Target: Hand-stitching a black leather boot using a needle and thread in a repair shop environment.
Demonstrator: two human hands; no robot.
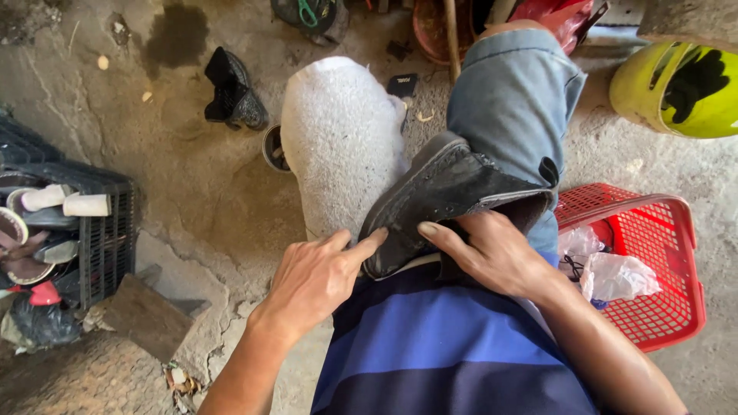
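1. Nearest the camera is the person's blue-striped shirt [453, 346], with both forearms reaching out from it over the lap.
2. The red plastic basket [669, 307] stands on the floor at the near right, just beside the person's leg. Crumpled clear plastic bags [615, 275] lie inside it, with something dark and small between them that I cannot make out.
3. The black crate [108, 238] sits at the left edge. It holds shoe soles and sandals, and two pale rolls [65, 201] lie on top.
4. A small round tin [273, 150] stands on the floor behind the grey cloth [342, 146] that covers the left knee; its contents are too dark to tell.
5. A yellow-green helmet [676, 88] lies at the far right.
6. The black shoe [450, 192] rests on the lap, against the denim-clad right knee [515, 100].
7. The left hand [315, 280] is loosely spread, its fingertips pressing the shoe's near left edge without gripping.
8. The right hand [496, 253] clasps the shoe's opening, thumb along the rim and fingers tucked in.
9. A second black shoe [231, 92] lies on the far floor.
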